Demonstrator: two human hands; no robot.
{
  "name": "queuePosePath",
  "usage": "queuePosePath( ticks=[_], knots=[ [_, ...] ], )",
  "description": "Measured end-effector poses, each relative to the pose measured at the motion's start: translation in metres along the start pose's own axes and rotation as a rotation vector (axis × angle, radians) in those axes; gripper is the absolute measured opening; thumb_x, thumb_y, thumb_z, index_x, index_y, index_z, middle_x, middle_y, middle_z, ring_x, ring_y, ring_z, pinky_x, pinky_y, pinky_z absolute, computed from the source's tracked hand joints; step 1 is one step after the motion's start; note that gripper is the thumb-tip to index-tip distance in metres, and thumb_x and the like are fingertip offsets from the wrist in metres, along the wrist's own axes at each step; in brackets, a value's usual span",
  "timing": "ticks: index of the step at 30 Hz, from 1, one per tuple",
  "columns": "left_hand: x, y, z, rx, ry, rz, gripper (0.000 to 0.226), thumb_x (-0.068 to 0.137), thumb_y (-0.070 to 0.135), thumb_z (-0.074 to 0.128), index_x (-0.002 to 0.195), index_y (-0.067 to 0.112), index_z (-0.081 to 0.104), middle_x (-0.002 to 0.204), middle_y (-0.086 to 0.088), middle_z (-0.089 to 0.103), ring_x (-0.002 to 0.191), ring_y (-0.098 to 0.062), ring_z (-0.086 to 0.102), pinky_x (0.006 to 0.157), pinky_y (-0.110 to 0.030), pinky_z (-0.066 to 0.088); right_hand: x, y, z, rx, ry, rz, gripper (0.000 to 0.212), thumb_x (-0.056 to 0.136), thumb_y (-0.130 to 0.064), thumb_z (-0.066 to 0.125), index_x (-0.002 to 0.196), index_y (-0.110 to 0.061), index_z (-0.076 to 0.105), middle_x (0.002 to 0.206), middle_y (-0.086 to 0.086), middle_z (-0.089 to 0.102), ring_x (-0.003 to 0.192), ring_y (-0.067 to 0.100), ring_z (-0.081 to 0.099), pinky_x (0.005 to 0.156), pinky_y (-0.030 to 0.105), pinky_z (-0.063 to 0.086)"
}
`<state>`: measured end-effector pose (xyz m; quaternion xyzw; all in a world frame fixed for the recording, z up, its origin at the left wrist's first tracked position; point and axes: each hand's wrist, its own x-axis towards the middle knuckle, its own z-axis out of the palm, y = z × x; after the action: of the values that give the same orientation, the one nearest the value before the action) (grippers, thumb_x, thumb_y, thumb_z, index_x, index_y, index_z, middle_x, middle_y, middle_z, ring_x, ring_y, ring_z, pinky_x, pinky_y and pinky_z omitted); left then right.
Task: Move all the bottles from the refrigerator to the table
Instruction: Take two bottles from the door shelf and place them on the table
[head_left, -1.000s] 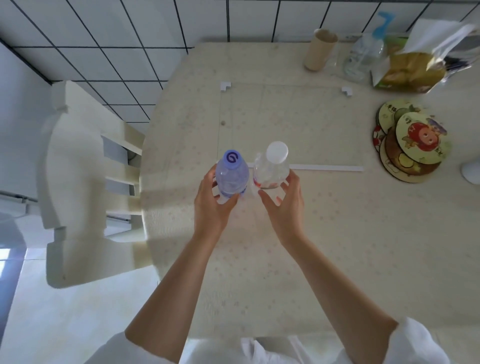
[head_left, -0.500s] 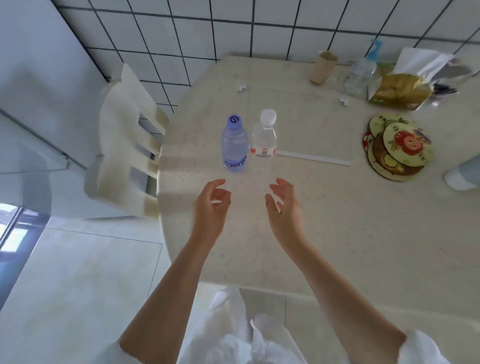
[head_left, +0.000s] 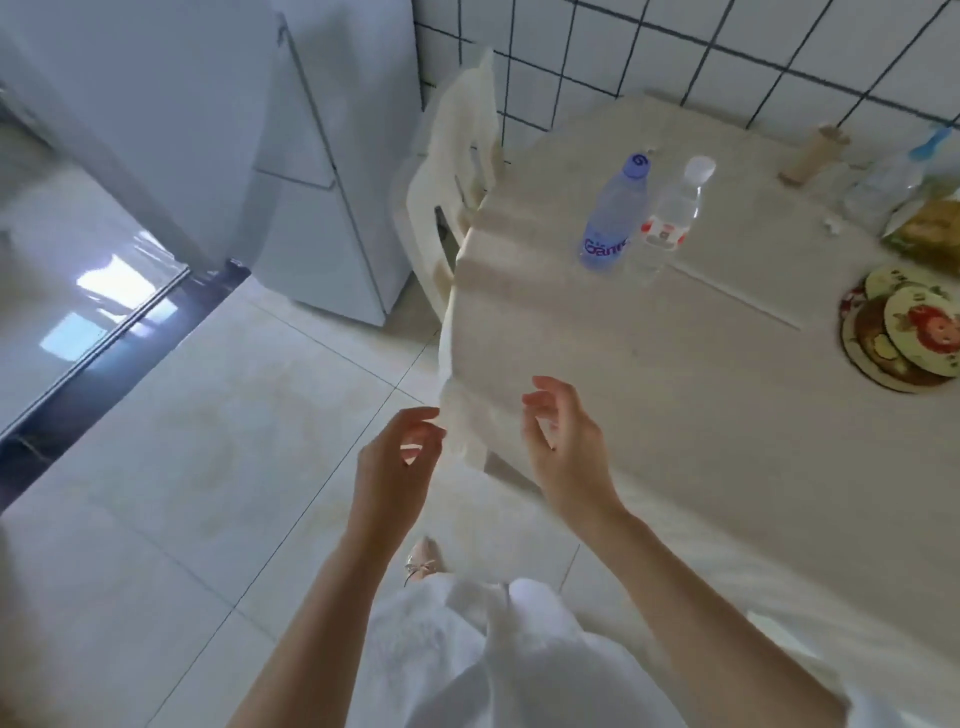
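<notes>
Tiled kitchen, pale floor, white grid-tiled wall behind a cream table. On that table, toward its far left part, two bottles upright and just beside each other: blue-tinted bottle with a purple cap on the left, clear bottle with a white cap and red label on the right. Long axes vertical, caps leaning away only through the wide lens. Both already delivered, by the look of it.

Nearer the camera, left hand off the table's corner over the floor, fingers loosely curled, holding nothing. Right hand above the table's near edge, fingers relaxed and apart, likewise empty. Neither touching bottle or table.

Relation that matters for the coming move: bottles ahead and to the right of both hands, well apart from them; white refrigerator ahead and to the left, past a pale chair pushed in at the table's side. Left hand nearer the refrigerator, so probably first to its door. Door apparently closed; contents unseen, so no telling how many bottles remain inside. Likely step in hand: heading to the refrigerator for another load.

Farther out on the table: a stack of picture coasters at the right edge, a paper cup and a blurred spray bottle near the wall. Dark-framed glass door at far left.
</notes>
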<state>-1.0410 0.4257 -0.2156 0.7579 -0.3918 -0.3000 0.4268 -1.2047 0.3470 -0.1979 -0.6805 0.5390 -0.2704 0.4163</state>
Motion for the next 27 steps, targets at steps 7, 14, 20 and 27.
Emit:
queuePosePath(
  ticks=[7, 14, 20, 27],
  knots=[
    [-0.045, -0.061, -0.1, 0.025, 0.226, -0.096, 0.022, 0.092, 0.012, 0.062, 0.103, 0.031, 0.062, 0.083, 0.02, 0.069, 0.082, 0.005, 0.065, 0.073, -0.007, 0.048, -0.048, -0.053, 0.1, -0.054, -0.369, -0.096, 0.034, 0.095, -0.03, 0.052, 0.128, -0.026, 0.044, 0.113, -0.012, 0.057, 0.11, 0.007, 0.055, 0.098, 0.026, 0.047],
    [-0.084, -0.135, -0.229, 0.033, 0.313, -0.273, 0.016, 0.092, 0.016, 0.062, 0.103, 0.027, 0.065, 0.086, 0.009, 0.07, 0.081, -0.003, 0.067, 0.073, -0.015, 0.052, -0.094, -0.12, 0.235, -0.092, -0.689, -0.184, 0.036, 0.095, -0.028, 0.053, 0.129, -0.024, 0.043, 0.115, -0.007, 0.058, 0.109, 0.004, 0.053, 0.087, 0.007, 0.038],
    [-0.101, -0.195, -0.347, 0.06, 0.256, -0.386, 0.014, 0.091, 0.018, 0.064, 0.102, 0.027, 0.067, 0.086, 0.012, 0.069, 0.082, 0.001, 0.065, 0.071, -0.014, 0.05, -0.122, -0.172, 0.342, -0.122, -0.775, -0.197, 0.034, 0.094, -0.025, 0.054, 0.127, -0.02, 0.047, 0.111, -0.006, 0.061, 0.105, 0.006, 0.057, 0.09, 0.017, 0.042],
    [-0.057, -0.23, -0.421, -0.016, 0.266, -0.425, 0.014, 0.091, 0.018, 0.063, 0.099, 0.029, 0.067, 0.091, 0.01, 0.07, 0.088, 0.0, 0.064, 0.069, -0.007, 0.044, -0.101, -0.214, 0.402, -0.141, -0.781, -0.14, 0.036, 0.094, -0.028, 0.054, 0.128, -0.022, 0.046, 0.111, -0.006, 0.061, 0.107, 0.008, 0.057, 0.093, 0.024, 0.045]
  ],
)
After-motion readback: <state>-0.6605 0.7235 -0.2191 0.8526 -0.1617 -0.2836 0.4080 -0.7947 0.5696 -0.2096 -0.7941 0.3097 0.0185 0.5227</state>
